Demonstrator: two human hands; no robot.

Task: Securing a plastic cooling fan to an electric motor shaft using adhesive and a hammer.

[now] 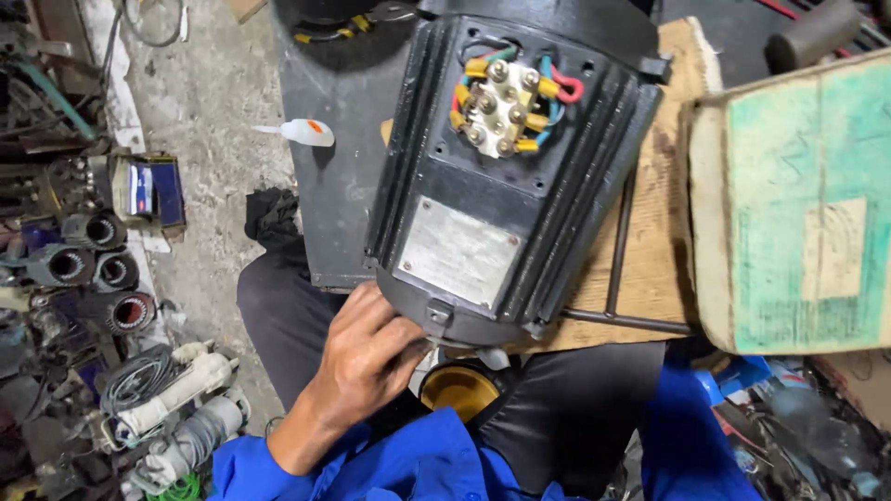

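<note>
A black finned electric motor (506, 176) lies on a wooden board (661, 250), its near end pointing at me. Its terminal box is uncovered, showing a pale terminal block (502, 108) with brass studs and red, blue, green and yellow wires. A grey metal plate (457, 252) is riveted below it. My left hand (367, 357) curls its fingers around the rim of the motor's near end, by a small lug. My right hand is out of sight; only its blue sleeve (691, 431) shows at the lower right. A round yellow object (459, 390) sits just under the motor's near end.
A cardboard box with green faces (798, 204) stands at the right, touching the board. A bent metal rod (620, 320) lies across the board. A white squeeze bottle (306, 132) rests on a dark metal block (339, 186). Motor stators (93, 269) and cables clutter the floor at left.
</note>
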